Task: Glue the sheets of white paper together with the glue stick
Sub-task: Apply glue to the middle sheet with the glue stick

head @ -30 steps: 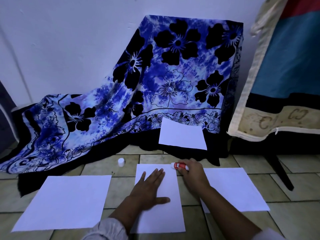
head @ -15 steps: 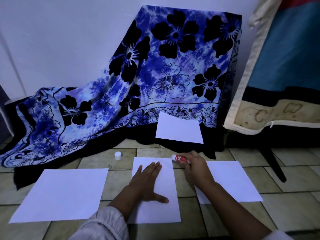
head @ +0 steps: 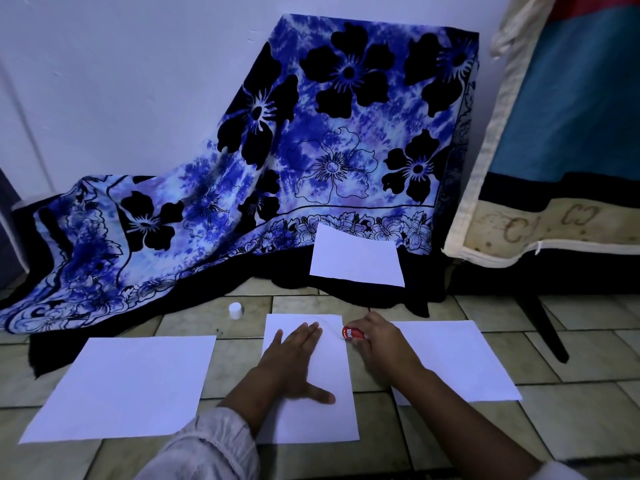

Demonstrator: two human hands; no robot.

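Note:
Several white paper sheets lie on the tiled floor. My left hand (head: 293,362) presses flat, fingers straight, on the middle sheet (head: 332,417). My right hand (head: 382,344) grips a red glue stick (head: 352,332), its tip at the top right edge of that middle sheet. Another sheet (head: 124,382) lies to the left and one (head: 460,362) to the right, partly under my right forearm. A further sheet (head: 356,258) rests farther back on the dark cloth edge. The glue stick's white cap (head: 236,310) stands on the floor, left of the middle sheet's top.
A blue flowered cloth (head: 311,150) drapes over something against the white wall and spills onto the floor at the left. A covered piece of furniture (head: 561,140) with a dark leg (head: 543,327) stands at the right.
My right hand with the glue stick has slid a little back along the middle sheet's top right edge. My left hand stays pressed on the sheet. The camera view has shifted slightly.

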